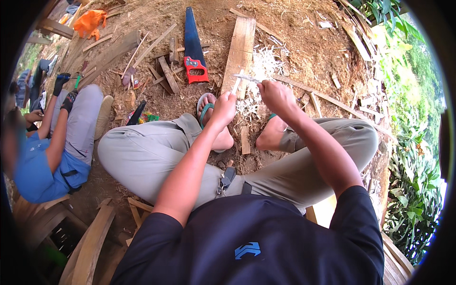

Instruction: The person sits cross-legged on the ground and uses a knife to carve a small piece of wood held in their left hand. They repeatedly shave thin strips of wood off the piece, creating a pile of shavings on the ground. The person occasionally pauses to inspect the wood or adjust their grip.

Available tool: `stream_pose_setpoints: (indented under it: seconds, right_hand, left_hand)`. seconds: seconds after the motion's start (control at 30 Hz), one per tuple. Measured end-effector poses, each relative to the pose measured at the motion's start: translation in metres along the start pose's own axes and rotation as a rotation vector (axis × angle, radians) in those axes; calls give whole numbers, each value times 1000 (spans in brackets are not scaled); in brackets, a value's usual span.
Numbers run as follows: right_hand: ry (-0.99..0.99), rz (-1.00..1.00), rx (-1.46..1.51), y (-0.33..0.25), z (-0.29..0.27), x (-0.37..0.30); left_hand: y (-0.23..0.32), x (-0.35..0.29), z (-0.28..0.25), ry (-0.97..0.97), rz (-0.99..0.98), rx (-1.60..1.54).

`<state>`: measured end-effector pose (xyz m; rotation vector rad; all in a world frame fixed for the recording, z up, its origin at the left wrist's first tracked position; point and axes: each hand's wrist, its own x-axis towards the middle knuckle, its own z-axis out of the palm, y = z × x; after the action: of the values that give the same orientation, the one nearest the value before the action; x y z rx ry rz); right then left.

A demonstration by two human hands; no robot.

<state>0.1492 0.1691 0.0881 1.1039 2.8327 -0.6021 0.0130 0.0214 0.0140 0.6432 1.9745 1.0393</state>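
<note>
My left hand (223,110) is closed round a short, pale whittled stick (236,85), which points up and away from me. My right hand (278,97) grips a knife (248,78); its handle is hidden in the fist, and the blade reaches left across the stick's upper part. Whether the blade touches the stick I cannot tell. Below both hands a wooden plank (241,40) lies on the ground. Curled white shavings (268,64) are heaped along its right side.
A hand saw (193,40) with a red handle lies left of the plank, near wood offcuts (167,73). At the left sits a person (52,156) in blue with gloved hands. Leafy plants (411,190) line the right, and an orange bag (90,23) lies far left.
</note>
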Motion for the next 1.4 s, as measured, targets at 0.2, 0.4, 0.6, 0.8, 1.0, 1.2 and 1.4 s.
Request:
stream_pose_setpoints:
  seconds: [0.2,0.4,0.6,0.8,1.0,1.2,1.4]
  right_hand:
    - [123,278,70,44,-21,36]
    - [-4,167,469,6,-35,28]
    - [-91,158,628,-4,-18,23]
    - [-111,461,1051,11,-32,33]
    - [-178,410,1104,23,-27,33]
    - [86,607,741,49,-17,51]
    - [32,470,493,62,-9,48]
  left_hand:
    - [44,-19,5,-35,75,-96]
    - [46,-13,-2,-22,-41,-305]
    - [44,-12,-4,4,-51,-366]
    - [52,-18,-2,-90,53,-241]
    - [51,-19,0,-116,97,-258]
    - [47,-15,-7,-35,103,-210]
    - [17,-4,-4,-38,-107,-39]
